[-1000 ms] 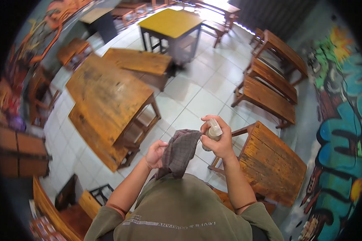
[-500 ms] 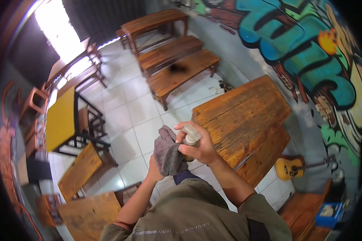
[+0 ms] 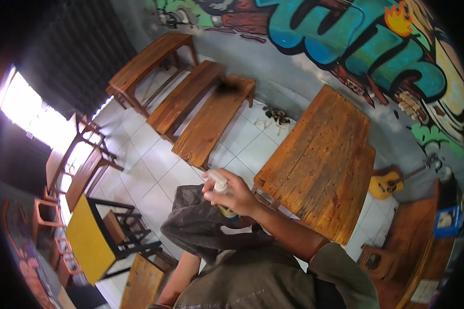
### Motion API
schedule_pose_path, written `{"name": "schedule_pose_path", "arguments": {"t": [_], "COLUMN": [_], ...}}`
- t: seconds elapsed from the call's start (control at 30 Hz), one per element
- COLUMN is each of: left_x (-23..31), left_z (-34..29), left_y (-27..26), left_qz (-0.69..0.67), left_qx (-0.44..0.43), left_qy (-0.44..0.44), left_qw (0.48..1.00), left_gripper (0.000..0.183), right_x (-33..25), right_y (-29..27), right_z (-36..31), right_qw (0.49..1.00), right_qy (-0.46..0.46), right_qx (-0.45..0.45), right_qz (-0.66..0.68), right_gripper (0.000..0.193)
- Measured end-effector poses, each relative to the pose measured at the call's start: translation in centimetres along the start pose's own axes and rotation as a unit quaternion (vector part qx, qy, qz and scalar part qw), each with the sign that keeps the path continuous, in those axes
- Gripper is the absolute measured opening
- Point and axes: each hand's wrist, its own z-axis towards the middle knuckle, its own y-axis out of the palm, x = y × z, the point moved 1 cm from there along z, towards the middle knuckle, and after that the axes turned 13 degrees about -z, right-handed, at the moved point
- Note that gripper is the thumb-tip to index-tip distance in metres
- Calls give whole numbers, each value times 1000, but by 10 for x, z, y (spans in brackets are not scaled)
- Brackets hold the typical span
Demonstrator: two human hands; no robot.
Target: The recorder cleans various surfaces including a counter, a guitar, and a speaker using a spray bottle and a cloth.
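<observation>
My right hand is closed around a spray bottle with a pale trigger head, its fingers at the trigger. The bottle stands roughly upright in front of my body. Just left of it a dark grey cloth hangs loosely spread over my left hand. My left forearm rises from the lower edge and runs in under the cloth, which hides the fingers. The right side of the cloth passes behind and below the bottle.
A wooden table stands close on my right, with a guitar beyond it. Ahead are wooden benches and another table. A yellow-topped table is at left. A blue box sits far right.
My view has swung toward the right. The cloth, bunched between both hands before, now hangs spread out over the left. The right hand with the spray bottle has come away from it.
</observation>
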Motion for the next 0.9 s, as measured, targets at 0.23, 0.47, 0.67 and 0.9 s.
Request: {"name": "schedule_pose_path", "arguments": {"t": [0.23, 0.47, 0.67, 0.9], "left_x": [18, 33, -2, -12], "left_z": [113, 200, 270, 324], "left_y": [-51, -34, 25, 18], "left_qz": [9, -86, -33, -10], "left_qx": [-124, -244, -346, -367], "left_qy": [-107, -386, -427, -497], "left_qw": [986, 886, 835, 786], "left_gripper": [27, 21, 26, 30], "right_x": [45, 52, 80, 63], "right_y": [-29, -23, -41, -90], "right_z": [2, -54, -93, -51], "right_qw": [938, 834, 742, 777], "right_qy": [74, 77, 104, 90], "right_qx": [337, 538, 651, 620], "right_qz": [44, 93, 121, 70], "right_gripper": [42, 44, 38, 56]}}
